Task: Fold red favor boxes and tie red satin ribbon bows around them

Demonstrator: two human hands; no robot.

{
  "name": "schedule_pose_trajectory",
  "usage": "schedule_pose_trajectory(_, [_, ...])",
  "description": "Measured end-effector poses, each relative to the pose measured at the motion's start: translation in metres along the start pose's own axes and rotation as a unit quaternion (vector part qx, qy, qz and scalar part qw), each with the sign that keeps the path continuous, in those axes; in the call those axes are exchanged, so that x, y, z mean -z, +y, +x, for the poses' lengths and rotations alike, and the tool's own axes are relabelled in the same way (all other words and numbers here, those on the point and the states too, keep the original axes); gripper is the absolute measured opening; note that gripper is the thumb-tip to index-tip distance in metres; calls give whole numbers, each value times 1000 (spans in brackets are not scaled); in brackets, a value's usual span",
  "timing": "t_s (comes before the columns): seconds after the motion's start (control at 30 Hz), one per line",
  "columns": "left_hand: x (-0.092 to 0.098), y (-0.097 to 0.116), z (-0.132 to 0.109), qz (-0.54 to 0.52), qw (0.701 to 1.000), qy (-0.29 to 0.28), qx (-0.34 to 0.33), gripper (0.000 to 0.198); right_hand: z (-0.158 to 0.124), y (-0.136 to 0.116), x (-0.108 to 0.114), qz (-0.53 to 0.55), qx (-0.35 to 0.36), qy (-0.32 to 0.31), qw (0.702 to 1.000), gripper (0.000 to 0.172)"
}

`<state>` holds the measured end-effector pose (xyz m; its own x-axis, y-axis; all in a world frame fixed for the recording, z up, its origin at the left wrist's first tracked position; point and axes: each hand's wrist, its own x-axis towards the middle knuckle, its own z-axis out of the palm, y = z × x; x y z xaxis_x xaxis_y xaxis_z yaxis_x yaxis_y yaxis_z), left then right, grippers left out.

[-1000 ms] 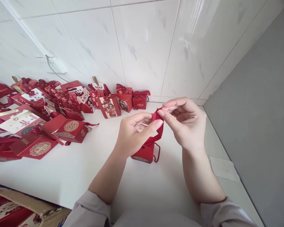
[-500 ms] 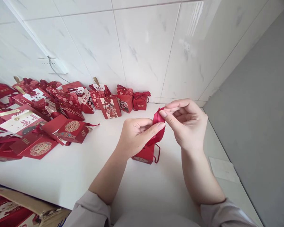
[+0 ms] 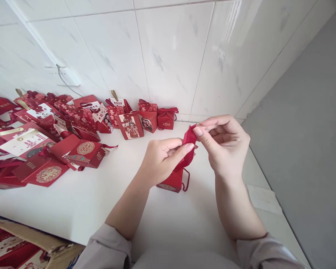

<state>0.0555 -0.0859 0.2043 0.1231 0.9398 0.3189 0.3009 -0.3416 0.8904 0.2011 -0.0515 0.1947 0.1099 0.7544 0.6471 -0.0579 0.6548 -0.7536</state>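
Note:
A small red gift box point(image 3: 172, 181) stands on the white table point(image 3: 81, 205) below my hands. A red ribbon point(image 3: 189, 139) rises from its top. My left hand point(image 3: 161, 158) pinches the ribbon low down between thumb and forefinger. My right hand point(image 3: 225, 144) pinches the ribbon's upper loop with its fingertips. A thin end of ribbon hangs down the box's right side. The box's top is hidden behind my left hand.
Several red gift boxes and flat red cartons point(image 3: 78, 151) are spread over the table's left side and along the tiled wall point(image 3: 168, 56). A small red tied box point(image 3: 166, 117) stands at the back. A cardboard carton point(image 3: 25, 239) sits at the lower left. A grey wall point(image 3: 305, 130) bounds the right.
My right hand has shifted slightly to the right, drawing the ribbon loop with it. My left hand keeps its pinch in almost the same place.

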Motion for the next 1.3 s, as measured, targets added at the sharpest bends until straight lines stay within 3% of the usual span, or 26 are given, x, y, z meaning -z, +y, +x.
schedule_pose_trajectory(0.13, [8, 1, 2, -7, 999, 40, -15, 42, 11, 11, 9, -9, -28, -57, 998, 11])
schedule_pose_trajectory(0.23, [16, -1, 5, -7, 998, 66, -17, 41, 19, 31, 15, -40, -60, -222, 972, 15])
schedule_pose_trajectory(0.3, [22, -4, 7, -4, 997, 80, -20, 40, 19, 46, 16, -78, -69, -346, 932, 15])
schedule_pose_trajectory(0.4, [28, -9, 10, 13, 995, 99, -26, 39, 10, 64, 12, -82, -83, -514, 850, 20])
schedule_pose_trajectory(0.47, [31, -12, 12, 24, 992, 118, -27, 40, 1, 71, 8, -80, -89, -580, 806, 21])
schedule_pose_trajectory(0.7, [31, -9, 13, 58, 980, 180, -54, 39, -9, 74, 5, -93, -56, -613, 783, 19])
schedule_pose_trajectory(0.9, [29, -3, 12, 66, 976, 192, -75, 35, -14, 73, 9, -123, -88, -597, 788, 24])
schedule_pose_trajectory(1.03, [34, -8, 13, 65, 981, 165, -74, 34, -17, 68, 9, -166, -57, -566, 805, 18])
schedule_pose_trajectory(1.13, [37, -13, 13, 77, 986, 117, -90, 37, -18, 65, 2, -124, -40, -558, 819, 32])
schedule_pose_trajectory(1.3, [38, -16, 13, 82, 983, 111, -118, 35, -26, 73, -13, -53, -16, -588, 807, 40])
